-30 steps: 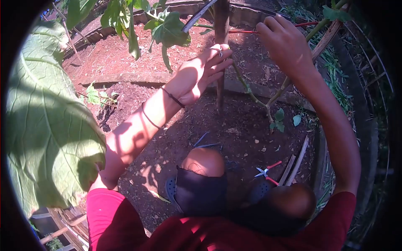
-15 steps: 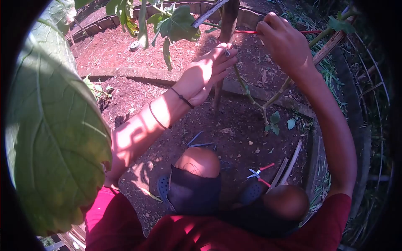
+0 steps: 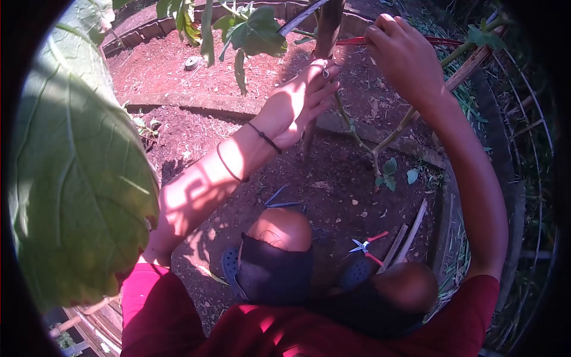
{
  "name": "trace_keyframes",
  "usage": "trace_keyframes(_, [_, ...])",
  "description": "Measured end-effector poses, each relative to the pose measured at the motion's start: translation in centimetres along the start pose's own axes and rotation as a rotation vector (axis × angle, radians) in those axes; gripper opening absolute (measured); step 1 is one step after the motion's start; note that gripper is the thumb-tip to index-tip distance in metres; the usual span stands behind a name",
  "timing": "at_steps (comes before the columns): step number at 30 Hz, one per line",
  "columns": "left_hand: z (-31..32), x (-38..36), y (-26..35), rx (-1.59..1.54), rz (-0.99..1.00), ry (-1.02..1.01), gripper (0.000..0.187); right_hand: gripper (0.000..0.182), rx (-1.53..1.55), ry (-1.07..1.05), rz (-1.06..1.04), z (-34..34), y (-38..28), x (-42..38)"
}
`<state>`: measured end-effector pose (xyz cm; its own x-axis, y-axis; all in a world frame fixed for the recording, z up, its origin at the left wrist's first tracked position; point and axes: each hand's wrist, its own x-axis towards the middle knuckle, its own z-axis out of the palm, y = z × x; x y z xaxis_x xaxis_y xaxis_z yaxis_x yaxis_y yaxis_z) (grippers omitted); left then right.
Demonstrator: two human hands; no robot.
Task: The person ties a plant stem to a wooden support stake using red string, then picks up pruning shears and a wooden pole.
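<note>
A red strip [image 3: 351, 41] runs from the upright wooden stake [image 3: 328, 30] across to a slanted stick [image 3: 470, 66] and green stem at the right. My right hand [image 3: 404, 56] is closed on the strip, between stake and stick. My left hand [image 3: 303, 95], with a ring on one finger, is raised against the stake, just below the strip. Its fingers are stretched out and slightly apart; the thumb side is partly hidden. A branching plant stem [image 3: 376, 152] rises behind and to the right of the stake.
Red-handled pruning shears [image 3: 369, 246] lie open on the soil near my knees, beside wooden sticks [image 3: 410, 232]. A large leaf [image 3: 77, 172] fills the left side. Leaves [image 3: 259, 33] hang at the top. A low border [image 3: 196, 102] crosses the bed.
The red strip looks wider near the stake and at the right. The left hand's fingers are slightly more spread. The view has shifted a little.
</note>
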<state>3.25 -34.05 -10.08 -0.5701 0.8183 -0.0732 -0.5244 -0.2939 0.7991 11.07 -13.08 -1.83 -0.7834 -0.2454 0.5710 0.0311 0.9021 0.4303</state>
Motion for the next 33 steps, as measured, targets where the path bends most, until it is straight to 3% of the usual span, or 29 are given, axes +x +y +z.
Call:
trace_keyframes(7, [0.1, 0.1, -0.5, -0.032, 0.032, 0.016, 0.048, 0.025, -0.103, -0.126, -0.038, -0.3, -2.5, -1.4])
trace_keyframes(9, [0.4, -0.2, -0.8, -0.034, 0.028, 0.028, 0.048, 0.031, 0.044, 0.024, 0.006, -1.3, -4.4, -1.9])
trace_keyframes(15, [0.6, -0.2, -0.9, -0.022, 0.03, 0.043, 0.046, 0.028, 0.321, 0.083, 0.227, -2.6, -6.9, -2.6])
trace_keyframes(21, [0.6, 0.4, -1.0, -0.054, -0.007, 0.026, 0.044, 0.021, 0.345, 0.106, 0.257, -2.1, -7.3, -3.0])
trace_keyframes(33, [1.8, 0.6, -2.0, -0.158, 0.061, 0.025, 0.045, 0.024, 0.354, 0.15, 0.437, -1.2, -8.7, -1.8])
